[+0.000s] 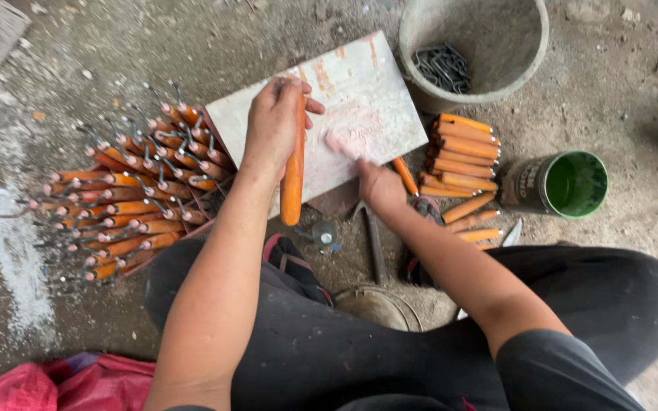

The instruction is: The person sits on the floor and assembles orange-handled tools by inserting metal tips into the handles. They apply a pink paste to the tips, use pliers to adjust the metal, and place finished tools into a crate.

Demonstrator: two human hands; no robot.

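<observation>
Head view, looking down on a seated person's lap and a dusty concrete floor. Left hand (274,125) wrapped tight around an orange wooden handle (292,179), held upright with its lower end hanging below the fist, just over the near edge of a flat grey slab (378,72). Right hand (371,176) stretched forward, fingers (338,144) pressed into a pinkish smear (356,125) on the slab, holding nothing. Between the feet, a hammer (375,240) lying on the floor beside a small round metal piece (324,233). To the left, a large stack of finished handles with metal hooks (135,202), orange ends and wire tips pointing outward. To the right of the slab, a smaller pile of bare orange handles (462,152), a few more scattered near the right foot. Beyond it, a grey bucket (531,57) with dark metal hooks (442,67) inside. Further right, an open tin (523,186), green inside. Red cloth (78,380) at the bottom left corner.
</observation>
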